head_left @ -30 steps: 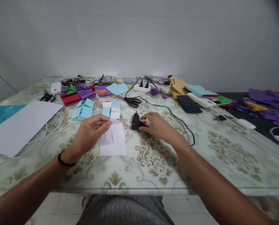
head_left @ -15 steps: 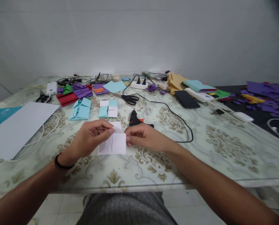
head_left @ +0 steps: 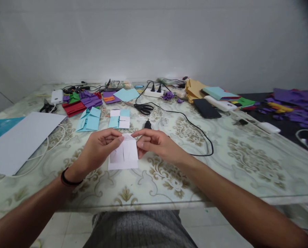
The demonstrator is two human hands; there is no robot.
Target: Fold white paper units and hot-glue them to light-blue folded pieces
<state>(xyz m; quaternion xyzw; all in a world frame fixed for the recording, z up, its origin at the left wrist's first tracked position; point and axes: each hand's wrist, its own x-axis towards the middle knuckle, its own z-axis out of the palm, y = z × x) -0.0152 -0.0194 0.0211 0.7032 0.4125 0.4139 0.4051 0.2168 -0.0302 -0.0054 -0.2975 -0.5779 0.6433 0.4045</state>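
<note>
A white folded paper (head_left: 124,156) lies near the front of the patterned table. My left hand (head_left: 102,143) is closed on its upper left part, thumb against the index finger. At the upper right edge my right hand (head_left: 156,144) touches the paper with its index finger stretched out and its other fingers curled. Beyond the hands sit a light blue and white folded square (head_left: 119,119) and light blue folded papers (head_left: 89,120). A black glue gun (head_left: 148,124) is mostly hidden behind my right hand.
White sheets (head_left: 27,141) lie at the left with a white cable. Behind are scissors (head_left: 143,109), a power strip (head_left: 154,93) and coloured folded papers (head_left: 90,100). On the right are a black phone (head_left: 207,109), a white device (head_left: 269,127) and purple paper pieces (head_left: 298,117).
My right hand has moved up and slightly left, its index finger now extended to the paper's top edge. The paper's upper right flap has shifted. More of the glue gun is covered.
</note>
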